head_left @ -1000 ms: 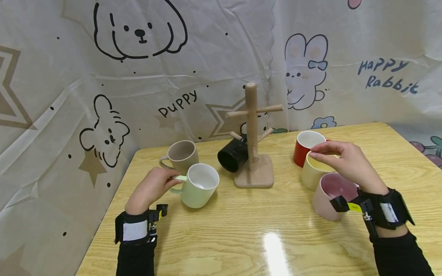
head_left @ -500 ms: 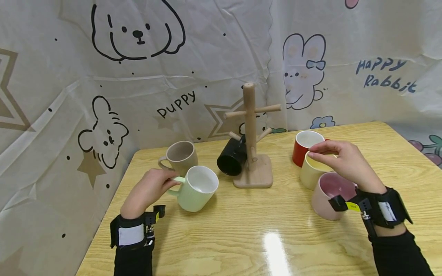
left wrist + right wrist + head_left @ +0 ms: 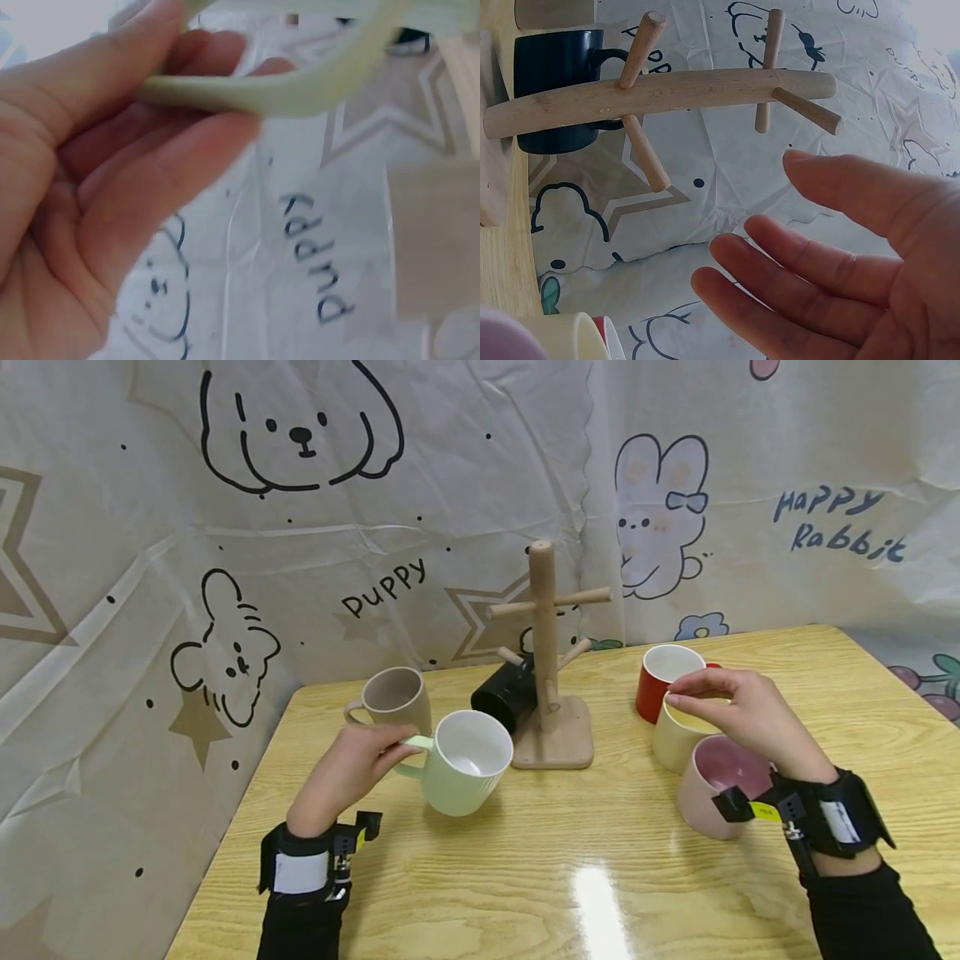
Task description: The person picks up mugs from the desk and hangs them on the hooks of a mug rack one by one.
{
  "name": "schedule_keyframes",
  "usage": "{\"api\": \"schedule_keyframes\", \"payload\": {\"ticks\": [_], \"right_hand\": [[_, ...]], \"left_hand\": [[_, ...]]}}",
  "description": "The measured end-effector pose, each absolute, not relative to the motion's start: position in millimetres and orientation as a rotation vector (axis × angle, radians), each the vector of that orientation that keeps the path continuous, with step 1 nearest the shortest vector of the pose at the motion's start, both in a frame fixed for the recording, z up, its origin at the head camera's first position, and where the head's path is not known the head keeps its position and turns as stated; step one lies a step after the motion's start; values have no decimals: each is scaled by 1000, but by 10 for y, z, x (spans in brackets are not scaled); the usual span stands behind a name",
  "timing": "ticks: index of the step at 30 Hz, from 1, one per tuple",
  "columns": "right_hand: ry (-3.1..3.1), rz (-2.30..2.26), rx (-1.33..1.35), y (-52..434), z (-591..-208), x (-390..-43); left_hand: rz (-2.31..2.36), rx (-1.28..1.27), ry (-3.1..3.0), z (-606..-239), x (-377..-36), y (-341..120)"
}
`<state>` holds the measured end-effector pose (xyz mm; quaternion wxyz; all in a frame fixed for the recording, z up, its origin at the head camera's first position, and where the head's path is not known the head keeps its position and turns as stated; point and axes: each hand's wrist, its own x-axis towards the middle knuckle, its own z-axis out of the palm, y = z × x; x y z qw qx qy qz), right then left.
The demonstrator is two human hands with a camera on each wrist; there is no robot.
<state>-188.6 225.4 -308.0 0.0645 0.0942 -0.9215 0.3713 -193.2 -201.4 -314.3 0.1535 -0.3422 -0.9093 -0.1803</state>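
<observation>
My left hand pinches the handle of a pale green mug, which is tilted, its white inside facing up. In the left wrist view, thumb and fingers wrap the mug's handle. Behind it a black mug hangs sideways on a low peg of the wooden mug tree. On the right, my right hand hovers over a yellow mug and a pink mug. The right wrist view shows the right hand's fingers loosely extended, with nothing between them and the thumb.
A taupe mug stands behind the green one at the left. At the back right, a red mug stands beyond the yellow one. The wooden table ends at a printed cloth backdrop.
My left hand has carried the green mug to the right, toward the mug tree, so that it now partly covers the black mug. The right hand has stayed almost still.
</observation>
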Motion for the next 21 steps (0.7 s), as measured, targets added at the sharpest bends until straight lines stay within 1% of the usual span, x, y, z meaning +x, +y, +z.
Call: {"api": "schedule_keyframes", "payload": {"ticks": [9, 14, 18, 21], "right_hand": [[-2784, 1143, 288, 2240, -3083, -1871], [-2782, 1142, 284, 2245, -3089, -1871], [-2781, 1139, 288, 2251, -3087, -1879], [-2789, 1145, 282, 2256, -3085, -1877]], "left_hand": [[-778, -1061, -2488, -3323, -1938, -1562], [-920, -1097, -2472, -3439, -1887, -1288], [-990, -1084, -2491, -3493, -1838, -1139], [-1100, -1029, -2576, -3517, -1820, -1086]]}}
